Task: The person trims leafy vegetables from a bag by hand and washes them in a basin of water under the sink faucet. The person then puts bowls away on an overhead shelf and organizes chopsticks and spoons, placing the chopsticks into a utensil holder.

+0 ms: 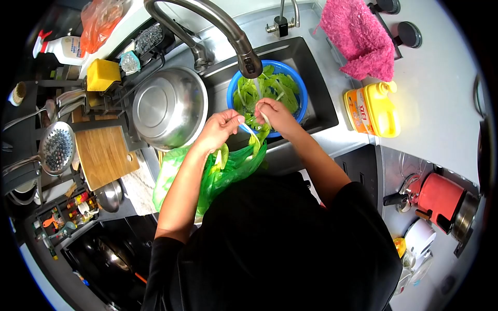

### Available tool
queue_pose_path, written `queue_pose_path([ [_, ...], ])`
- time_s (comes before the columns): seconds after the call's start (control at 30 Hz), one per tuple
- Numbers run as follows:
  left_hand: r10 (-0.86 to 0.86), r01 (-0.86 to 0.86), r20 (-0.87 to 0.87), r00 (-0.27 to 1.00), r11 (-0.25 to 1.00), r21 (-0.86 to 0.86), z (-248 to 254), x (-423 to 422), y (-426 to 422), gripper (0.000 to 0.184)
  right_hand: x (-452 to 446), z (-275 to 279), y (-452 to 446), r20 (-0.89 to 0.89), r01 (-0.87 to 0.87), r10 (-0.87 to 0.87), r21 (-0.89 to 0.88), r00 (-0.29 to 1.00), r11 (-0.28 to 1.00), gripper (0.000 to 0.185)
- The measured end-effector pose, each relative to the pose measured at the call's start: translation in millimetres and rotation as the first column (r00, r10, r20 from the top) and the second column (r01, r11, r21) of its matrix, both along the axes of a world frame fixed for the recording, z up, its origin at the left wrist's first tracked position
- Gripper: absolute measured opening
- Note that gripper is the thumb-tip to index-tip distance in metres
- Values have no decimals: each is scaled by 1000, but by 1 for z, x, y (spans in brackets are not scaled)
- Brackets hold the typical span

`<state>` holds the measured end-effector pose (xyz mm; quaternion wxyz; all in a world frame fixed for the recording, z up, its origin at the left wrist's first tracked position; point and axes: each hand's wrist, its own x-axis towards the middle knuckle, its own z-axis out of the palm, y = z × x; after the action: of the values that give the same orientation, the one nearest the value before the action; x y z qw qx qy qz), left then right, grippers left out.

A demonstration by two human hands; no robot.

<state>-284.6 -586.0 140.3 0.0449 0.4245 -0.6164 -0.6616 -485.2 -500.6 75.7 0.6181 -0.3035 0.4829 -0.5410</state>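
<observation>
My left hand (220, 128) is closed with its fingertips pinching a pale stalk of leafy greens (254, 141), whose leaf droops toward the sink's front edge. Just to the right, my right hand (278, 117) pinches another pale stalk piece over the near rim of a blue basin (304, 98). Torn green leaves (284, 85) fill that basin, which stands in the dark sink (322, 101). Water runs from the faucet (250, 65) into it. Below my left hand, a green plastic bag (233, 168) with more greens lies against the counter's front edge.
A large steel bowl (168, 106) lies upside down left of the basin. A yellow detergent jug (381, 111) and a pink cloth (360, 39) are on the right. A cutting board (104, 155), skimmer (57, 147) and yellow sponge (102, 76) are at the left.
</observation>
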Motion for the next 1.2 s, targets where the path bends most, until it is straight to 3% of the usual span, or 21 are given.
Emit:
queue_pose_path([
  [0.03,51,-51,-7,999,998,-26,0,-1,-1,21,-1,4,0,165,15,-22,45,986,999,25],
  [0.17,160,-152,38,986,974,-167,-14,-3,0,25,11,10,4,29,-179,177,99,984,979,31],
  [0.2,155,-131,84,984,962,-239,-17,-3,2,27,17,16,4,-199,-157,169,73,965,985,29],
  [0.3,161,-115,112,981,934,-337,-13,-9,9,29,22,31,7,-585,-147,51,-119,810,982,26],
  [0.43,163,-117,74,984,897,-427,-5,-11,22,26,33,28,11,-704,-63,-115,-221,701,973,19],
  [0.47,165,-129,31,986,862,-490,-2,-13,27,26,37,31,12,-672,-13,-117,-185,731,983,16],
  [0.5,164,-143,-12,986,822,-551,0,-14,31,25,40,21,10,-501,56,-109,-119,859,991,16],
  [0.53,182,-156,5,983,857,-492,0,-12,33,25,43,7,9,-306,108,-115,-37,945,993,16],
  [0.6,277,-322,-180,944,894,-310,-7,-6,30,23,34,-6,2,12,211,-216,184,976,960,19],
  [0.67,459,-498,-347,818,866,-28,-2,8,25,20,-1,-39,-16,-110,507,-495,202,862,838,19],
  [0.7,590,-570,-384,711,802,177,15,17,23,17,-29,-55,-27,-85,540,-537,246,839,805,19],
  [0.73,669,-573,-420,613,742,348,33,28,22,17,-53,-85,-39,-190,590,-564,131,804,797,27],
  [0.77,745,-545,-434,507,667,507,47,41,23,16,-65,-112,-47,-466,566,-479,59,744,822,32],
  [0.83,835,-495,-363,414,541,679,63,74,25,19,-70,-137,-62,-872,449,-267,-62,409,891,44],
  [0.9,840,-385,-422,341,534,753,70,108,32,18,-38,-129,-42,-989,111,72,87,131,990,53],
  [0.97,887,-357,-406,220,460,813,77,139,41,17,-24,-139,-40,-923,-191,366,383,-119,904,70],
  [1.0,916,-421,-354,187,400,814,85,148,48,17,-41,-154,-47,-906,-282,404,424,-129,861,74],
  [1.07,922,-476,-360,145,384,791,84,170,63,16,-61,-198,-55,-892,-81,451,453,-39,888,70],
  [1.1,937,-529,-330,118,340,777,85,179,69,16,-51,-201,-58,-887,-72,442,453,-131,889,66],
  [1.17,940,-490,-340,-14,290,822,91,204,85,12,-46,-199,-57,-873,-218,455,485,-176,847,64],
  [1.2,924,-512,-378,-65,294,807,96,221,95,13,-53,-191,-58,-892,-297,439,449,-103,843,65],
])
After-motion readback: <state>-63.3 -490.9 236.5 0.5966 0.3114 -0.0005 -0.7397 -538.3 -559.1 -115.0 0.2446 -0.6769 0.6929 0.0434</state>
